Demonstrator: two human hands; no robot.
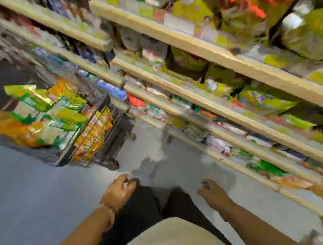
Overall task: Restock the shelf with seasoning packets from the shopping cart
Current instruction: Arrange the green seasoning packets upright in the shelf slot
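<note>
Principal risk noted: both hands hang low and away from the stock, so any reach from this stance would be a long stretch up and across to the shopping cart (93,138); a packet taken at full stretch from the loosely heaped pile could slip, or drag its neighbours over the wire side onto the floor (38,186); the cart stands close against the shelf (194,109), leaving little room to pass a hand between them, and a careless swing could knock packets off the lower tiers, which are already crowded to their edges. Second risk: misplacement; the tiers carry many similar green, yellow and red packs, and the picture is heavily smeared, so I judge only tentatively that the matching slot lies somewhere on the right-hand tiers. State of the hands: the left hand (118,191) is low in front of the dark trousers, fingers loosely curled; a small dark shape lies at the fingertips, and I cannot tell whether it is held or merely lies behind; the right hand (211,191) is low near the shelf base, fingers loosely spread, holding nothing. Position of stock: the seasoning packets (48,114) lie heaped in the cart, up and to the left, well apart from both hands; the left hand is the nearer.
</note>
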